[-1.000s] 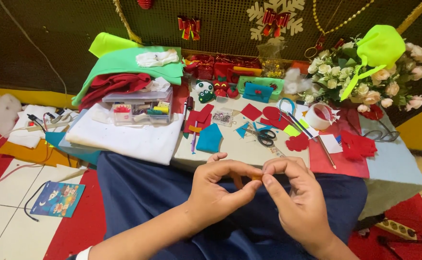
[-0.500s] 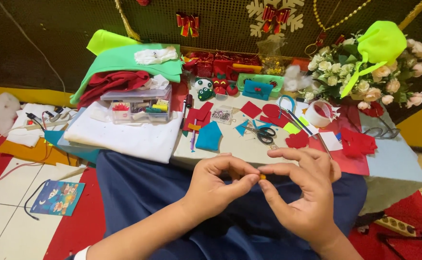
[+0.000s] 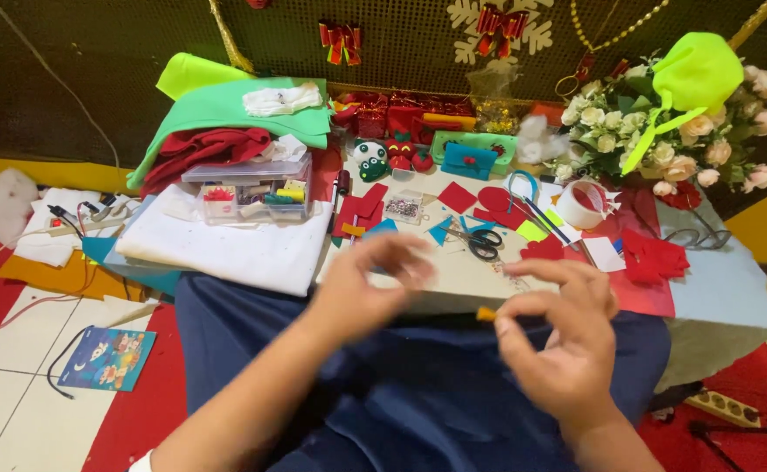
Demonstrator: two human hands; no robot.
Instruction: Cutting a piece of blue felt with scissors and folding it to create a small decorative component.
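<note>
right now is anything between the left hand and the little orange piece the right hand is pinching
Nothing visible. The left hand hovers open just left of the small orange piece pinched in the right hand, with only dark blue cloth below the gap.

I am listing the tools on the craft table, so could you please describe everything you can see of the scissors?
The scissors lie flat on the pale tabletop, beyond both hands, which do not touch them. They have black loop handles turned toward the person and slim metal blades pointing away to the left; whether the blades are quite closed is hard to tell. Blue felt scraps lie against the blade end, and red felt pieces lie just beyond.
</note>
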